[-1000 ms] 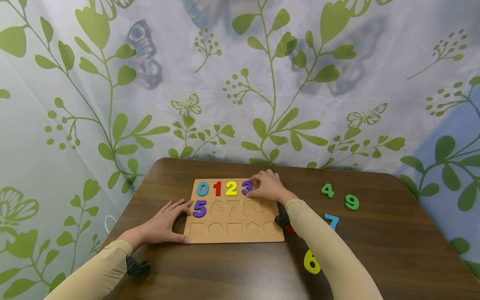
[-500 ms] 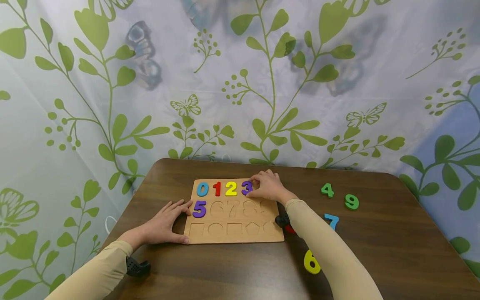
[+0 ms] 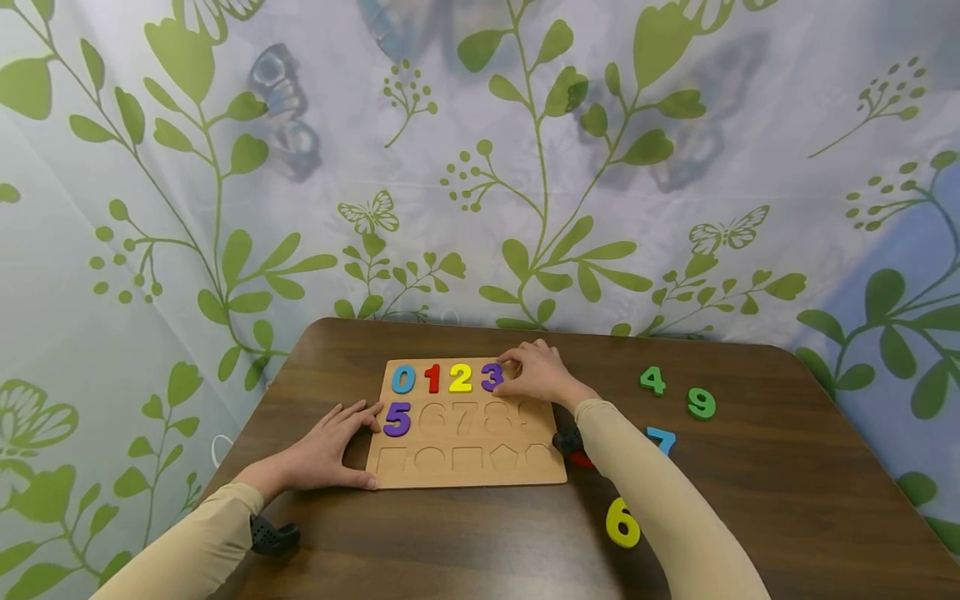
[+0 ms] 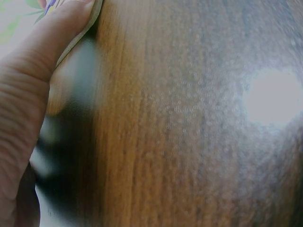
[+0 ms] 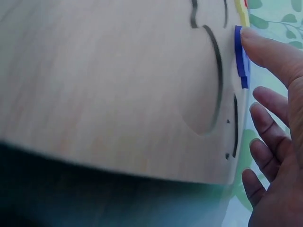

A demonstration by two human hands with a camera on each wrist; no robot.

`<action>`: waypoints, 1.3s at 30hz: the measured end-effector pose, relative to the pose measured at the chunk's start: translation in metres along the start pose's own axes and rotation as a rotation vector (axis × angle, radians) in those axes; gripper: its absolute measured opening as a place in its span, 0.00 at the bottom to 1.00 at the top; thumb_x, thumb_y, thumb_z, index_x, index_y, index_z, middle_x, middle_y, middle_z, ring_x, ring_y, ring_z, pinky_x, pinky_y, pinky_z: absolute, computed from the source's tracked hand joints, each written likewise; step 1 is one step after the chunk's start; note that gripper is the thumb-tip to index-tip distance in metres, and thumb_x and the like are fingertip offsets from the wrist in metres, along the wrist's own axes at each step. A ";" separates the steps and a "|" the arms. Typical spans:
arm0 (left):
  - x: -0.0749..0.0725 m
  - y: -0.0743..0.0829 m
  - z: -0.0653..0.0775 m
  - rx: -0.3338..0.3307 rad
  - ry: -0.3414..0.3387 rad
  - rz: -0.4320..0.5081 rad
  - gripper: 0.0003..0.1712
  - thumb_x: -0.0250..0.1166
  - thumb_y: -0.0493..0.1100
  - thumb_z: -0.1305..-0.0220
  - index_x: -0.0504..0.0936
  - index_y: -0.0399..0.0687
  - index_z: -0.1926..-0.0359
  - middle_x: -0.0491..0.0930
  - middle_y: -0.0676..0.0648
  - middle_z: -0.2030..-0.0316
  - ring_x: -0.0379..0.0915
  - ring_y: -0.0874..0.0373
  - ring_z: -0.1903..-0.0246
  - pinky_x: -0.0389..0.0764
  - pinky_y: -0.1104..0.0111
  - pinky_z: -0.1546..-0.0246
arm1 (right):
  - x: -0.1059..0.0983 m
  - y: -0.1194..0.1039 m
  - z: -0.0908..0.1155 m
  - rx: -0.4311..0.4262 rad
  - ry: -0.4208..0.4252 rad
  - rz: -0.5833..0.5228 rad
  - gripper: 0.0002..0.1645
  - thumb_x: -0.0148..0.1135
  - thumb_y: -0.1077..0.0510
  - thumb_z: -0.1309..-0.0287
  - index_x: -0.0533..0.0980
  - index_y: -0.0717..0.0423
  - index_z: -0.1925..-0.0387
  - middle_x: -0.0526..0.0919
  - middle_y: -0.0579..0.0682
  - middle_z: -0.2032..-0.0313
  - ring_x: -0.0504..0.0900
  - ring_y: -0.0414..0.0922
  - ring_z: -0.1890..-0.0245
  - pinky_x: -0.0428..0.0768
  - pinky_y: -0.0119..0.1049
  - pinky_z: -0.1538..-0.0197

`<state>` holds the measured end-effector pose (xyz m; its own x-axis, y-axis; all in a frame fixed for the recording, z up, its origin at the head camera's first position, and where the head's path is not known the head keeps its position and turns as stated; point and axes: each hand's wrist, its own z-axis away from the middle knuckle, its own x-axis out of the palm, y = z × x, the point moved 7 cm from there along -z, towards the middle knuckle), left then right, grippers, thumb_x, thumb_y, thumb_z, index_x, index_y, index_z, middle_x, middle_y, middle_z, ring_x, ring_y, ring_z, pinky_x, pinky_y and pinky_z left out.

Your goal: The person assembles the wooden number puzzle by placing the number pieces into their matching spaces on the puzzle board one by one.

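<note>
A wooden number puzzle board (image 3: 468, 471) lies on the table, with a blue 0 (image 3: 403, 380), red 1 (image 3: 432, 379) and yellow 2 (image 3: 461, 378) in its top row. At the right end of these, my right hand (image 3: 542, 372) pinches a purple 3 (image 3: 491, 377). In the right wrist view the thumb (image 5: 272, 52) touches that piece's edge. My left hand (image 3: 322, 450) rests along the board's left edge with fingers spread, the fingertips close to a purple 5 (image 3: 397, 419). In the left wrist view its thumb (image 4: 61, 28) lies on the board's corner.
To the right on the brown table (image 3: 420, 550) lie a green 4 (image 3: 652, 380), a green 9 (image 3: 701, 403), a blue 7 (image 3: 662, 439) and a yellow 6 (image 3: 622, 523). A red piece (image 3: 581, 458) is mostly hidden by the right wrist. A patterned cloth (image 3: 480, 167) hangs behind.
</note>
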<state>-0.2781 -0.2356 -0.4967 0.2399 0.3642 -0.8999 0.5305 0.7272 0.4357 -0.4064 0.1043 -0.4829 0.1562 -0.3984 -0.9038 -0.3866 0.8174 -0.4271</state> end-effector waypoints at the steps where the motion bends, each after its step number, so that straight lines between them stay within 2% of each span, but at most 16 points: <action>1: 0.000 0.000 0.000 0.001 0.001 0.001 0.44 0.71 0.78 0.51 0.71 0.57 0.44 0.59 0.45 0.23 0.48 0.37 0.23 0.42 0.36 0.27 | -0.002 -0.001 0.001 -0.004 0.004 -0.011 0.37 0.76 0.32 0.52 0.81 0.41 0.42 0.77 0.40 0.59 0.66 0.47 0.50 0.61 0.50 0.43; 7: 0.000 -0.002 0.001 0.002 0.002 0.003 0.44 0.70 0.79 0.51 0.71 0.57 0.44 0.59 0.45 0.23 0.47 0.37 0.23 0.41 0.36 0.27 | -0.019 -0.004 0.007 -0.025 0.035 -0.083 0.32 0.76 0.38 0.47 0.82 0.44 0.42 0.79 0.45 0.57 0.66 0.50 0.48 0.61 0.53 0.42; 15: -0.002 -0.001 0.001 0.009 0.005 0.002 0.45 0.71 0.78 0.51 0.71 0.57 0.44 0.59 0.44 0.23 0.47 0.36 0.24 0.42 0.36 0.28 | -0.050 0.002 0.021 -0.025 0.086 -0.237 0.33 0.75 0.39 0.43 0.80 0.44 0.38 0.78 0.49 0.48 0.66 0.49 0.44 0.70 0.54 0.42; 18: -0.002 -0.001 0.001 0.008 0.004 0.002 0.44 0.71 0.78 0.51 0.71 0.57 0.44 0.59 0.44 0.23 0.47 0.37 0.24 0.41 0.36 0.28 | -0.059 0.006 0.027 -0.028 0.093 -0.253 0.34 0.73 0.35 0.42 0.79 0.43 0.38 0.78 0.50 0.46 0.66 0.50 0.42 0.71 0.54 0.43; 22: -0.002 -0.001 0.001 0.010 0.004 0.005 0.44 0.71 0.78 0.51 0.71 0.57 0.43 0.59 0.45 0.23 0.47 0.37 0.23 0.41 0.36 0.27 | -0.067 0.014 0.038 -0.028 0.105 -0.249 0.33 0.72 0.35 0.41 0.79 0.44 0.38 0.78 0.48 0.47 0.67 0.51 0.41 0.71 0.54 0.43; 27: -0.003 -0.001 0.001 0.009 0.004 0.011 0.45 0.71 0.78 0.52 0.71 0.57 0.43 0.59 0.44 0.23 0.47 0.36 0.24 0.41 0.35 0.28 | -0.075 0.033 0.055 -0.003 0.122 -0.252 0.32 0.72 0.37 0.41 0.80 0.44 0.39 0.79 0.45 0.46 0.67 0.49 0.39 0.69 0.56 0.38; 33: -0.003 -0.001 -0.001 0.003 -0.003 0.005 0.45 0.71 0.78 0.52 0.72 0.56 0.43 0.59 0.44 0.23 0.47 0.36 0.24 0.41 0.35 0.28 | -0.086 0.069 0.080 0.042 0.148 -0.261 0.30 0.72 0.38 0.40 0.79 0.41 0.39 0.79 0.51 0.43 0.66 0.52 0.38 0.67 0.59 0.37; 39: -0.003 -0.002 -0.002 0.008 -0.005 0.010 0.45 0.71 0.78 0.52 0.71 0.57 0.44 0.59 0.44 0.23 0.47 0.36 0.24 0.41 0.35 0.28 | -0.096 0.105 0.108 0.106 0.164 -0.243 0.33 0.70 0.37 0.39 0.78 0.46 0.37 0.79 0.54 0.43 0.65 0.55 0.38 0.67 0.59 0.39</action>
<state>-0.2814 -0.2371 -0.4951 0.2492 0.3691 -0.8954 0.5343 0.7187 0.4450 -0.3638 0.2736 -0.4437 0.0807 -0.6422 -0.7622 -0.2579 0.7252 -0.6384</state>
